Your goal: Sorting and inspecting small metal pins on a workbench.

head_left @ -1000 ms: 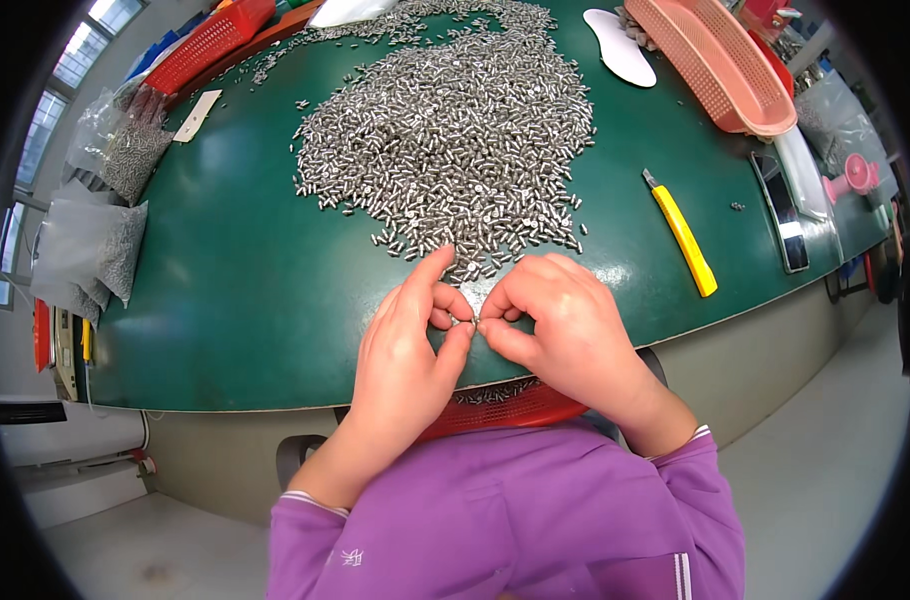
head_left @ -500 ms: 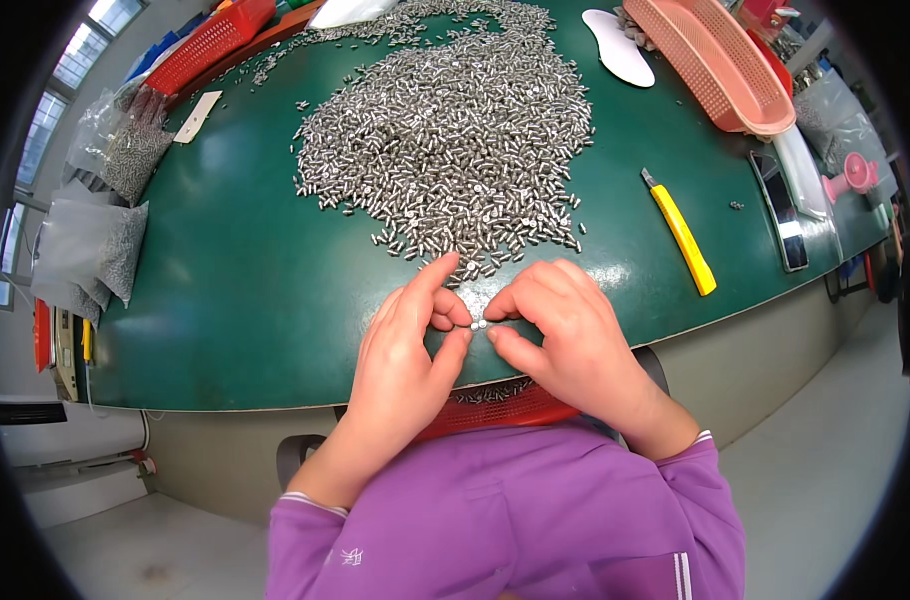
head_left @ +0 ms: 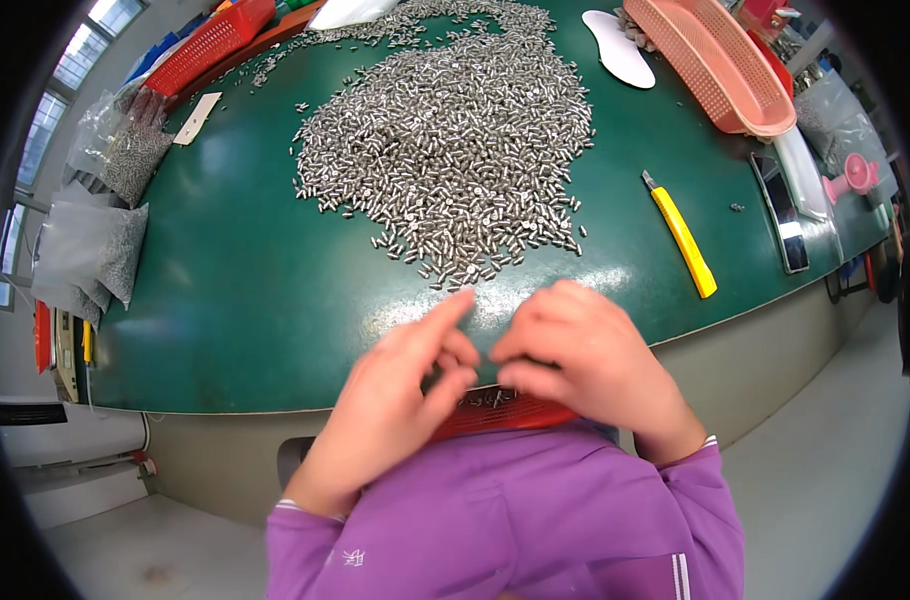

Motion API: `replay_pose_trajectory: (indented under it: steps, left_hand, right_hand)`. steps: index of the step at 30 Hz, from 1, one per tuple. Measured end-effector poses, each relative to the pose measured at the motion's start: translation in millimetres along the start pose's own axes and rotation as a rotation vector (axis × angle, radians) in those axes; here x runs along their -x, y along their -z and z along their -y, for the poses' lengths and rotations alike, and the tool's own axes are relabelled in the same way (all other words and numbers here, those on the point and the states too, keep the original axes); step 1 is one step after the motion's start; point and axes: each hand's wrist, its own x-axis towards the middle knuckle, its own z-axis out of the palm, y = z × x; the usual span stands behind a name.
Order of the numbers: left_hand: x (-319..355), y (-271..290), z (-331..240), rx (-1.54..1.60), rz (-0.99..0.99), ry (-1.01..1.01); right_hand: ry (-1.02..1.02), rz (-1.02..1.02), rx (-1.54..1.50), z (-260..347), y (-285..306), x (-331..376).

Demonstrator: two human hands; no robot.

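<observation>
A large heap of small silvery metal pins [head_left: 445, 140] lies on the green table [head_left: 215, 290], tapering toward me. At the table's front edge, my left hand [head_left: 400, 380] has its index finger stretched forward and its thumb apart from it. Facing it, my right hand [head_left: 585, 355] has bent fingers, with the thumb slightly away from the index finger. Both look slightly blurred, and no part shows between their fingertips. Below them, a red basket [head_left: 525, 413] holding some metal pieces sits against my lap, partly covered by my hands.
A yellow utility knife [head_left: 687, 245] lies to the right, its blade out. Beyond it are a phone [head_left: 781, 215], a pink basket [head_left: 715, 65] and a white insole-shaped piece [head_left: 620, 48]. Filled clear bags [head_left: 90, 245] stand along the left edge, near a red basket [head_left: 210, 45].
Both hands have moved back toward me, from over the tabletop to its front edge above the red basket. The small pieces seen between the fingertips no longer show there.
</observation>
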Motion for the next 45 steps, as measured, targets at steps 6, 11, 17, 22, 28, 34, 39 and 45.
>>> replay_pose_trajectory:
  steps: [6, 11, 17, 22, 28, 34, 39, 45]
  left_hand:
    - [-28.2, -14.2, 18.7, -0.265, -0.34, -0.116]
    - [-30.5, -19.6, 22.2, -0.325, -0.363, -0.135]
    - [-23.6, -21.2, 15.6, -0.231, -0.296, -0.069]
    - [-18.2, -23.7, 14.1, -0.173, -0.29, -0.071]
    - [-16.4, -22.9, 18.8, -0.148, -0.299, -0.104]
    - [-21.6, -24.8, 21.2, -0.143, -0.302, -0.094]
    - [-21.2, -23.6, 22.2, -0.096, -0.279, -0.057]
    - [-20.8, -24.1, 23.4, -0.025, -0.266, -0.012]
  right_hand:
    - [-0.065, -0.256, 0.274, -15.5, -13.7, -24.9]
    - [-0.077, -0.24, 0.304, -12.9, -17.8, -27.1]
    - [-0.112, -0.182, 0.236, -9.3, -18.1, -21.1]
    - [-0.117, -0.194, 0.182, -8.6, -23.0, -16.1]
    - [-0.116, -0.163, 0.132, -7.7, -18.9, -15.3]
    - [-0.121, -0.21, 0.127, -9.4, -22.4, -18.7]
    - [-0.103, -0.207, 0.113, -8.3, -22.0, -21.9]
    - [-0.095, -0.214, 0.116, -6.1, -24.4, -21.5]
